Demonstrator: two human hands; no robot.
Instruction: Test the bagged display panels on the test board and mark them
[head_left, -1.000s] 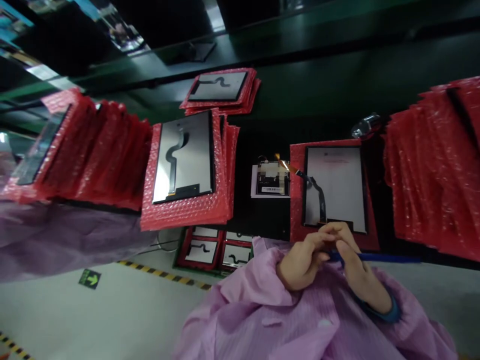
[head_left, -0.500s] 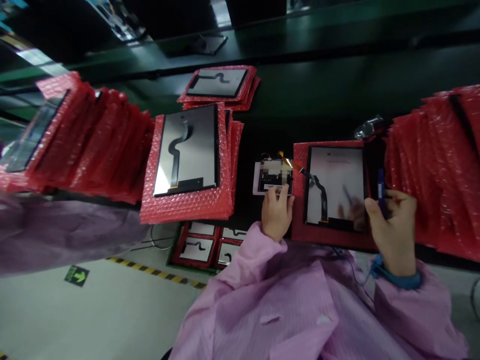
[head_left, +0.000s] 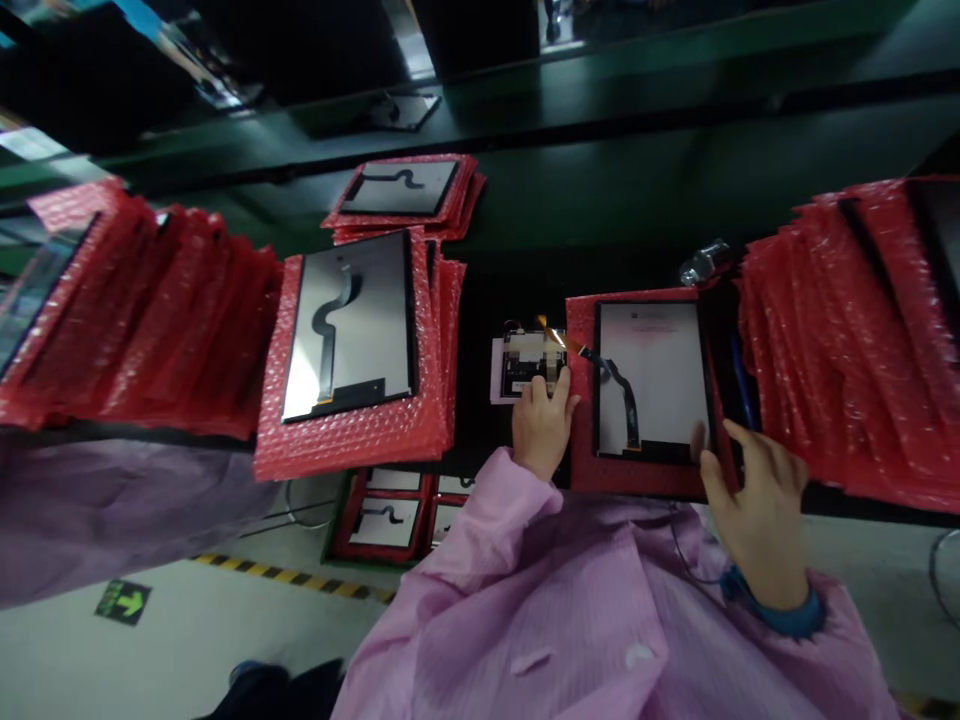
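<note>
My left hand (head_left: 541,428) rests its outstretched fingertips on the lower edge of a small circuit board (head_left: 534,360). An orange and black ribbon cable (head_left: 566,338) runs from that board to an LCD panel (head_left: 656,385), which lies back side up on a red bubble-wrap sleeve (head_left: 581,420). Beside the panel's lower right corner is my right hand (head_left: 761,505), thumb and fingers apart with nothing between them. A blue pen (head_left: 742,382) lies just beyond it, between the panel and a row of red sleeves. The right wrist wears a blue band (head_left: 787,612).
Stacked bubble-wrap sleeves with a panel (head_left: 352,325) on top stand to the left, another stack (head_left: 405,190) behind. Rows of red sleeves flank both sides (head_left: 150,320). A clear plastic object (head_left: 705,262) lies behind the panel. Another person's purple sleeve (head_left: 127,510) extends at far left.
My right hand has let go of the blue pen, which now lies beside the panel, and has opened and drawn back nearer me. My left hand remains on the board. The view has shifted slightly.
</note>
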